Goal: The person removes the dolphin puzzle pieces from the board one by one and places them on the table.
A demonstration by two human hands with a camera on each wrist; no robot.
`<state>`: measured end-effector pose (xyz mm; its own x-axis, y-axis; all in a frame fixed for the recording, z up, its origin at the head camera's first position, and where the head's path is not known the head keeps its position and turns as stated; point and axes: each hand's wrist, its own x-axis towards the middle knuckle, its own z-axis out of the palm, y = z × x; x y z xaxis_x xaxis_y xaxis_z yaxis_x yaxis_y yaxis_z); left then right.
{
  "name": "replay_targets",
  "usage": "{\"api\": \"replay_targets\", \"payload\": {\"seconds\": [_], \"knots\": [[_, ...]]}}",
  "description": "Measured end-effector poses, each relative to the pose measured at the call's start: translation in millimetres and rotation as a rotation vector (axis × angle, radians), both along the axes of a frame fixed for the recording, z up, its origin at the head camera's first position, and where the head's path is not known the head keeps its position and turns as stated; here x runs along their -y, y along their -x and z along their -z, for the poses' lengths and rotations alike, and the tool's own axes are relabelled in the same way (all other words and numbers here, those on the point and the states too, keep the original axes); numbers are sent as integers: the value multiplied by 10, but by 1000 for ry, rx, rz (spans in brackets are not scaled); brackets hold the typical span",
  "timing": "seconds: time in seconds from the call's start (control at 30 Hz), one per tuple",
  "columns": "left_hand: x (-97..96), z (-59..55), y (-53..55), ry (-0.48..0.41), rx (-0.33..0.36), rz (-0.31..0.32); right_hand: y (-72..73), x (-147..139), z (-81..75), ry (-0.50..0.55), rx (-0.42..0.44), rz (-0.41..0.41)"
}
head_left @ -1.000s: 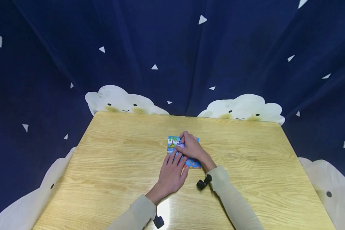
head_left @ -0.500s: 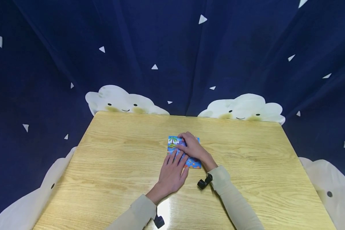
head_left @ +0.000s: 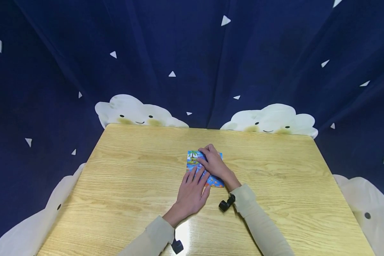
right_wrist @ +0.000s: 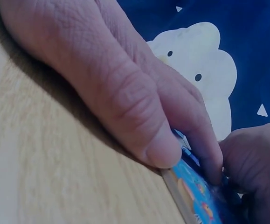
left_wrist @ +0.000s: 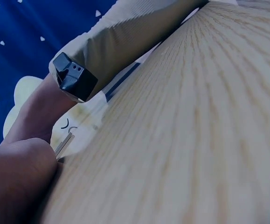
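A small, flat picture board (head_left: 215, 182) with a palm tree and blue sea lies mid-table. Its pale edge and a raised blue bit show in the right wrist view. My left hand (head_left: 191, 193) rests with fingers straight over its near left side, the thumb (right_wrist: 160, 147) at its edge. Over the upper right part, my right hand (head_left: 215, 164) reaches in with bent fingers; thumb and index finger stand apart on the picture. Whether it pinches a loose piece is hidden. The left wrist view shows part of the left hand (left_wrist: 18, 179) and the right wrist beyond.
The wooden table (head_left: 131, 170) surrounds the board on all sides. A dark blue curtain (head_left: 192, 46) with white triangles and smiling clouds hangs behind it. Small black cameras sit on the left cuff (head_left: 177, 246) and the right cuff (head_left: 226, 203).
My right hand's fingers have shifted slightly and spread, its thumb and index finger now farther apart. The left hand and the board have stayed in place.
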<state>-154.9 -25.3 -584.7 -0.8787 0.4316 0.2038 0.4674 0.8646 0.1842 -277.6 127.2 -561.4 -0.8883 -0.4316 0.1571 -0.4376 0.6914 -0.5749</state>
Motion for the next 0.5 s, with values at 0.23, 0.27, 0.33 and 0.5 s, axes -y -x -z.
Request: {"api": "replay_targets", "payload": {"seconds": [0.23, 0.27, 0.33, 0.5], "knots": [[-3, -2, 8, -10, -18, 2, 1, 13, 28, -117, -122, 32], [-5, -1, 10, -9, -16, 1, 2, 15, 34, -132, -140, 37], [-7, 2, 12, -1, -5, -2, 1, 15, 38, -129, -150, 37], [-3, 7, 10, -5, -4, -4, 7, 12, 36, -91, -124, 6]]}}
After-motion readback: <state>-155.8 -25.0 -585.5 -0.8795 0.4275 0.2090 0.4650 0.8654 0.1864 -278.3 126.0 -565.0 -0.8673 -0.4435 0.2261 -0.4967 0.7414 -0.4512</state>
